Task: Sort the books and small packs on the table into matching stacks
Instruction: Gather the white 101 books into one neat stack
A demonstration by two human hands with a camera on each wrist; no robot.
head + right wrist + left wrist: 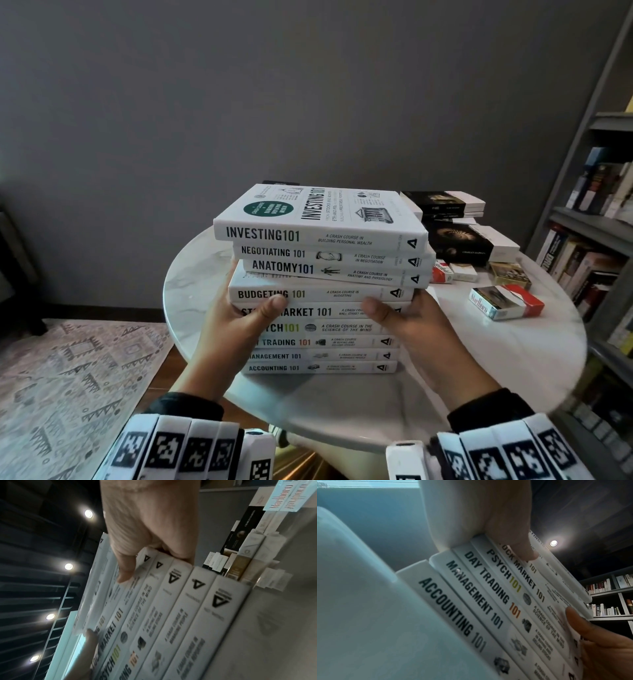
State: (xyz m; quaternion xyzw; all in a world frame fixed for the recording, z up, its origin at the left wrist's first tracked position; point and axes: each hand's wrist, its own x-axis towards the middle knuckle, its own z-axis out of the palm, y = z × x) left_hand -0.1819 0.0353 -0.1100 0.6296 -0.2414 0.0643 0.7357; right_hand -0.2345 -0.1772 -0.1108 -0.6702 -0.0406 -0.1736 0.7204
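The left hand point(236, 329) grips the left end of the white book stack point(322, 298); its thumb point(272, 306) lies across the spines, on the "Budgeting 101" and "Stock Market 101" books, and the other fingers go behind the stack, out of sight. The right hand point(414, 329) grips the right end of the same stack in the same way, with the thumb point(375, 308) pressed on the spines at about the same height. In the right wrist view the fingers point(180, 553) curl around the far edge of the books.

The stack stands on the round white marble table point(534, 359), near its front edge. From the top the spines read Investing 101 point(318, 236), Negotiating 101, Anatomy 101, Budgeting 101, Stock Market 101, Psych 101, Day Trading 101, Management 101 and Accounting 101 point(318, 367). The upper three books sit shifted a little to the right of the lower ones.

Behind the stack on the right lie black books point(469, 243), in two low piles. In front of them are small packs: a red and white one point(442, 272), a white one point(463, 272), a gold one point(510, 274), and nearer the table edge a pile of Marlboro packs point(507, 303).

A grey bookshelf point(589, 219) full of books stands on the right, and a patterned rug point(68, 377) lies on the floor at the left
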